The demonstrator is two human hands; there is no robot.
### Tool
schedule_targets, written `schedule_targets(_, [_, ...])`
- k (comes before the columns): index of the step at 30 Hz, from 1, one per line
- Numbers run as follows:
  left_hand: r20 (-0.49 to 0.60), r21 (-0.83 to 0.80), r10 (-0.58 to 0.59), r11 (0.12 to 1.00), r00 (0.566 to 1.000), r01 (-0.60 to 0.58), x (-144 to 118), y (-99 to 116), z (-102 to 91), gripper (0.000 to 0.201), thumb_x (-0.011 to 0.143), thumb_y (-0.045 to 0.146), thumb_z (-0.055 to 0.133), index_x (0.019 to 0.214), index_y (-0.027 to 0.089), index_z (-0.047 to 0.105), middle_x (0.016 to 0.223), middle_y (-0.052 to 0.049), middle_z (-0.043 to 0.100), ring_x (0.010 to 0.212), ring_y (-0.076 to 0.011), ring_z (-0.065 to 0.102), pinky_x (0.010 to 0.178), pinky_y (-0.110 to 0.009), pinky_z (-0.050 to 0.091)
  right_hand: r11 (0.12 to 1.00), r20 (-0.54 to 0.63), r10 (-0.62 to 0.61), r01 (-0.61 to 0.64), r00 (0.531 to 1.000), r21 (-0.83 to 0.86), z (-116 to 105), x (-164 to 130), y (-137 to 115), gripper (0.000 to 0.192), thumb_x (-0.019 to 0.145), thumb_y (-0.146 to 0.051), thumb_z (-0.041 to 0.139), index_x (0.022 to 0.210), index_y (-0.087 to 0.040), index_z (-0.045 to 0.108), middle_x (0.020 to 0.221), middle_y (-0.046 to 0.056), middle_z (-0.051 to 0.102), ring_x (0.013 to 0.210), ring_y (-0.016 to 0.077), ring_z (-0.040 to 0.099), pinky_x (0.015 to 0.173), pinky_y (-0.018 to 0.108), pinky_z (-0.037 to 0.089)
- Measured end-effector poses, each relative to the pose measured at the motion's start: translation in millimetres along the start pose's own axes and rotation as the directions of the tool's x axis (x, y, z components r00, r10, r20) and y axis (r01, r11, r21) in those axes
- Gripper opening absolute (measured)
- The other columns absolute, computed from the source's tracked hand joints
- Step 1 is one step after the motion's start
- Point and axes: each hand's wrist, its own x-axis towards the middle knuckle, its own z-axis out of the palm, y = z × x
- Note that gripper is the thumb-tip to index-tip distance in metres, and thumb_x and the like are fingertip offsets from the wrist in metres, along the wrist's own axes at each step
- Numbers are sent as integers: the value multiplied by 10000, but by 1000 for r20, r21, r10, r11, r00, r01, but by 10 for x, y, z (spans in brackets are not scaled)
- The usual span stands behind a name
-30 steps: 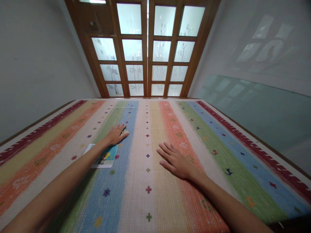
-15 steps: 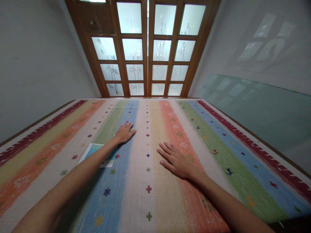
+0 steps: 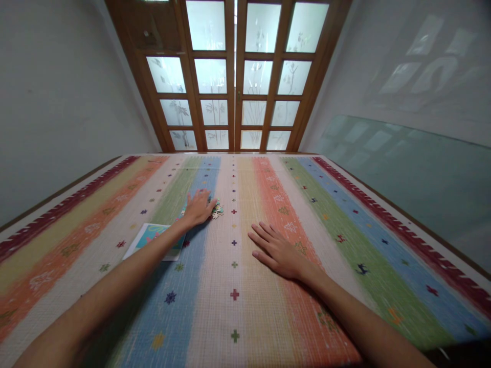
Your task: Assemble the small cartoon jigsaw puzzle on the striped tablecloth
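Compared with half a second ago, a cluster of small puzzle-like pieces (image 3: 218,209) now shows past the left hand's thumb, where only a scrap showed; it lies beyond the picture card (image 3: 149,236) and to its right. The left hand (image 3: 199,207), palm down with fingers loosely spread, covers more pieces. The right hand (image 3: 276,249), unmoved, rests wide and bare on the desk (image 3: 218,306), well right of the card.
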Motion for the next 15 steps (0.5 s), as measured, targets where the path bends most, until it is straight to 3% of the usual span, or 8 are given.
schedule_targets(3, [-23,10,-224,974,974,224,-38,-94,-25,755,1015,597,232,1580,116,370,1676,-196,224,1536,-494,97,1153,-783,71,1000,0,-2,2,1000,-7,9,1,4,584,1067,-526,367,1567,-230,427,1660,98,314,1550,329,244,1253,588,235])
schedule_targets(6, [15,8,-366,931,931,366,-76,-138,15,818,984,673,227,1567,129,407,1674,-218,210,1509,-554,105,1085,-842,152,1000,-1,-10,10,1000,-11,20,2,11,581,1069,-518,364,1562,-218,436,1657,108,320,1546,336,254,1247,593,246])
schedule_targets(10, [35,-3,-333,943,942,333,-90,-61,119,792,991,653,229,1589,154,373,1691,-166,177,1534,-493,102,1158,-766,139,1000,-16,-11,11,1000,-22,23,3,12,571,1069,-513,368,1559,-228,441,1653,99,333,1544,331,261,1248,583,251])
schedule_targets(15, [22,-27,-200,979,980,200,-46,93,207,777,1018,598,225,1592,86,334,1685,-195,170,1545,-457,108,1203,-684,156,1000,7,-4,5,1000,-24,-14,8,-3,582,1066,-520,372,1558,-217,443,1653,105,333,1543,332,265,1246,578,262])
